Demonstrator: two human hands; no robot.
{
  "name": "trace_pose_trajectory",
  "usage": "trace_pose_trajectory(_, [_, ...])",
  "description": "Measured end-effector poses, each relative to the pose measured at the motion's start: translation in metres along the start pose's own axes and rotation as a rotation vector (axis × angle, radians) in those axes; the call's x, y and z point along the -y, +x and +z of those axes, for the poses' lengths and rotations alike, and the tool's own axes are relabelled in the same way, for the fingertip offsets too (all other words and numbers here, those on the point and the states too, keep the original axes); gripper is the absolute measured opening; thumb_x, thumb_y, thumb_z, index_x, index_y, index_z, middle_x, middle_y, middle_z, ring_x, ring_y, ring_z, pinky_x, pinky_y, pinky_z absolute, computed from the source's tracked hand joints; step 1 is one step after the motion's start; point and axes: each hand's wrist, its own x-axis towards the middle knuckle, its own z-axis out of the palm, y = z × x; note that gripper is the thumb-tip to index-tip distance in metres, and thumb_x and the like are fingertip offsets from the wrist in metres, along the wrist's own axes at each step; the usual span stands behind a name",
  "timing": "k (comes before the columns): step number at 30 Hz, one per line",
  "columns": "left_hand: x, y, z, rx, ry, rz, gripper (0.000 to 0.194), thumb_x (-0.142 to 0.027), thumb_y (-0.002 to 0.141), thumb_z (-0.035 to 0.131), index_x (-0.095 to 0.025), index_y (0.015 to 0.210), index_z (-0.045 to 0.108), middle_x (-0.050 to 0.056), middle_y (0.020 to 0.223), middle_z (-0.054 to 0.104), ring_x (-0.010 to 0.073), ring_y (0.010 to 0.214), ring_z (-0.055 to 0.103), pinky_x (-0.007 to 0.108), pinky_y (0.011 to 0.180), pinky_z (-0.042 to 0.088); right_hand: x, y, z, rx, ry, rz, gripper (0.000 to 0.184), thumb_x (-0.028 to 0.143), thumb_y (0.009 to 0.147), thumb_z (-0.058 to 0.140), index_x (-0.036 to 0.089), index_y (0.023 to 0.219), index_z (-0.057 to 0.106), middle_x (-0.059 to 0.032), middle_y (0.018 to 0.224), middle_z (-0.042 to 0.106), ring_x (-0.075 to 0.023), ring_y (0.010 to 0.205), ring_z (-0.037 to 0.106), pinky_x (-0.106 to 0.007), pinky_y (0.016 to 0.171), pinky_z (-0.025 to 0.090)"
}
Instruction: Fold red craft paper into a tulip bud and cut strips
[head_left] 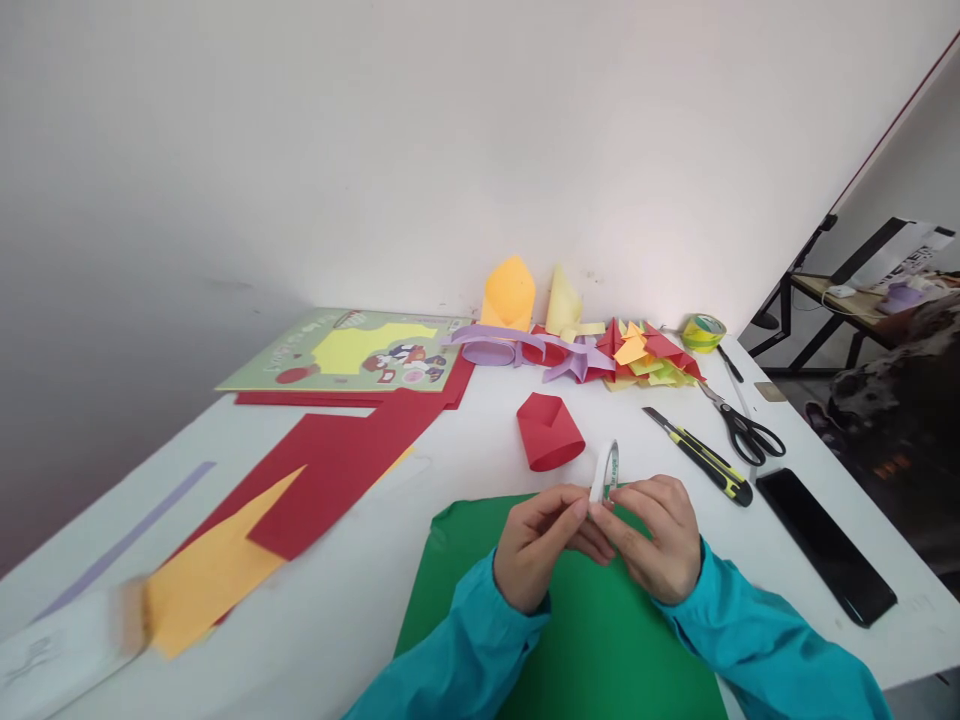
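Both my hands meet over a green paper sheet [480,590] at the table's front. A small white roll of tape [605,472] stands on edge between them. My right hand [660,535] grips the roll with curled fingers. My left hand [536,545] pinches at the roll's lower edge with fingertips pressed together. Just beyond the hands lies a red paper cone [547,432].
Red paper sheets [337,460], an orange sheet [210,570] and a craft book [352,350] lie on the left. Folded paper shapes [585,345] line the wall. A utility knife [701,455], scissors [742,425], a yellow tape roll [703,332] and a black phone [825,545] sit on the right.
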Motion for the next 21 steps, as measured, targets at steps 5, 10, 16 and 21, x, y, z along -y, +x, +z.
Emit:
trace_pose_trajectory(5, [-0.003,-0.002,0.001,0.007,0.113,0.086,0.022,-0.032,0.082,0.056,-0.011,0.078,0.061,0.007,0.073,0.067,0.0179,0.057,0.065,0.033,0.056,0.057,-0.001,0.001,-0.004,0.022,-0.038,-0.056,0.021,0.011,0.082,0.059,0.018,0.102,0.065,-0.0055,0.086,0.067,-0.0163,0.087,0.055,-0.033,0.073,0.043])
trace_pose_trajectory(10, [-0.006,-0.004,0.004,-0.016,0.214,0.148,0.021,-0.029,0.083,0.055,-0.011,0.073,0.061,0.011,0.093,0.066,0.0156,0.059,0.065,0.029,0.054,0.056,-0.006,-0.001,-0.007,0.02,0.023,-0.074,0.021,0.012,0.082,0.059,0.019,0.101,0.064,-0.0045,0.087,0.069,-0.0151,0.088,0.057,-0.032,0.074,0.045])
trace_pose_trajectory(16, [-0.007,-0.005,0.007,-0.09,0.303,0.226,0.02,-0.028,0.082,0.056,-0.013,0.072,0.064,0.01,0.086,0.067,0.0163,0.063,0.064,0.028,0.058,0.056,-0.004,-0.001,-0.009,-0.056,0.118,0.026,0.026,0.014,0.082,0.055,0.02,0.106,0.06,-0.007,0.097,0.069,-0.0193,0.086,0.058,-0.037,0.07,0.047])
trace_pose_trajectory(21, [-0.004,-0.005,0.013,-0.152,0.305,0.245,0.022,-0.028,0.083,0.055,-0.013,0.07,0.065,0.008,0.078,0.066,0.0155,0.06,0.064,0.027,0.056,0.055,-0.059,-0.016,-0.007,-0.167,-0.056,0.521,0.028,0.014,0.084,0.05,0.018,0.109,0.06,-0.0095,0.096,0.068,-0.0195,0.09,0.06,-0.036,0.079,0.048])
